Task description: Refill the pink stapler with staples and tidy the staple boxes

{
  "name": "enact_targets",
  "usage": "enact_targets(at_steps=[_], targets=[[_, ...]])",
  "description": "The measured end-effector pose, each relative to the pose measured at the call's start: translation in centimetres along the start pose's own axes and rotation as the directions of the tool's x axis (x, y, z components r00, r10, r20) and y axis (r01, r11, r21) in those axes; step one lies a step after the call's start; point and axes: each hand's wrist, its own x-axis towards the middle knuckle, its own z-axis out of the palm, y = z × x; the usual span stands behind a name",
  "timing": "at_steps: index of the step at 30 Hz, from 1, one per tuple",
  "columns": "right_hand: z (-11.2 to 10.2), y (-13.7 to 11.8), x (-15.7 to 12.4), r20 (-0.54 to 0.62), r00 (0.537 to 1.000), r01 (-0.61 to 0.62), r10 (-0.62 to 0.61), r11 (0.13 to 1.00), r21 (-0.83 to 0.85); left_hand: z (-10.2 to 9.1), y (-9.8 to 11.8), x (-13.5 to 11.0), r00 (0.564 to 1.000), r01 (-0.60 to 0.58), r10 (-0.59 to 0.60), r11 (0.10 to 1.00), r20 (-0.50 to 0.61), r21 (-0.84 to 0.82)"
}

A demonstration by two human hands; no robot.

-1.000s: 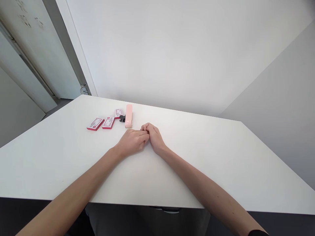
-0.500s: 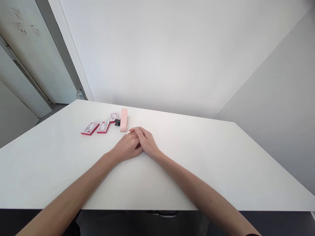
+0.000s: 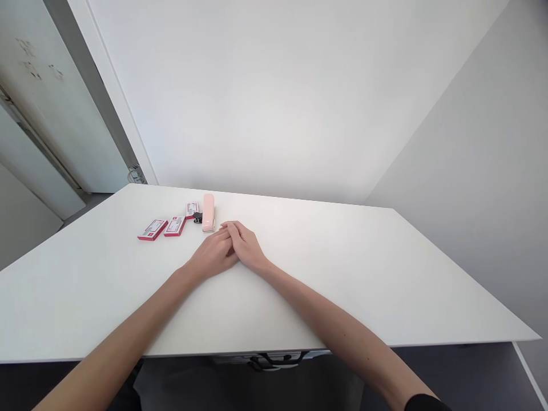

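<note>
My left hand [image 3: 214, 253] and my right hand [image 3: 247, 244] are clasped together on the white table [image 3: 342, 274]. The right lies over the left's fingers, so most of those are hidden; both hands look closed on each other, and no other object shows in them. Just beyond the fingertips stands a pink stapler [image 3: 208, 213], apart from the hands. Against its left side lies a small black binder clip [image 3: 197, 217]. Behind the clip is a small red-and-white box [image 3: 192, 209], with a second box [image 3: 175, 226] and a third box [image 3: 153, 229] of the same look farther left.
A white wall [image 3: 257, 103] rises along the table's back edge, and a grey wall [image 3: 479, 131] stands at the right. Past the left end are pale panels [image 3: 60, 97] and a cable bundle [image 3: 136, 174]. A black handle [image 3: 280, 359] shows beneath the front edge.
The camera view has shifted slightly, so the table's objects and hands appear a little farther left. My hands stay clasped, and the stapler, clip and boxes keep their places on the table.
</note>
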Motion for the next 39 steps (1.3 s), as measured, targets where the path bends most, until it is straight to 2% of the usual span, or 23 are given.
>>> enact_targets(at_steps=[4,7,10,14,22,26,30,39], targets=[[-0.1,0.3,0.1,-0.053,0.998,-0.033,0.026,0.991,-0.129,-0.4,0.6,-0.2,0.998,0.045,-0.044,0.998,0.035,-0.041],[-0.7,0.7,-0.1,-0.044,0.997,-0.071,0.06,0.945,-0.319,-0.5,0.9,-0.7,0.994,0.063,-0.057,0.996,0.095,-0.058],[-2.2,1.5,-0.4,0.0,0.997,-0.062,0.076,0.812,-0.58,-0.3,0.9,-1.4,0.981,0.101,-0.106,0.994,0.164,0.035],[-5.9,2.8,-0.5,0.009,0.984,-0.089,0.175,0.544,-0.834,0.0,0.7,-2.3,0.95,0.15,-0.184,0.977,0.25,0.151],[-14.9,3.9,-1.6,-0.101,0.959,-0.212,0.266,0.431,-0.877,0.2,-0.1,-2.6,0.952,0.165,-0.196,0.975,0.234,0.146],[-17.9,4.2,-2.6,-0.156,0.947,-0.264,0.28,0.406,-0.875,0.2,-0.4,-2.5,0.954,0.173,-0.201,0.975,0.225,0.138],[-18.9,4.5,-3.2,-0.177,0.947,-0.278,0.268,0.404,-0.872,0.2,-0.4,-2.3,0.947,0.195,-0.224,0.97,0.231,0.142],[-18.6,4.4,-3.3,-0.18,0.952,-0.272,0.246,0.424,-0.864,-0.6,0.3,-1.9,0.945,0.206,-0.236,0.967,0.226,0.148]])
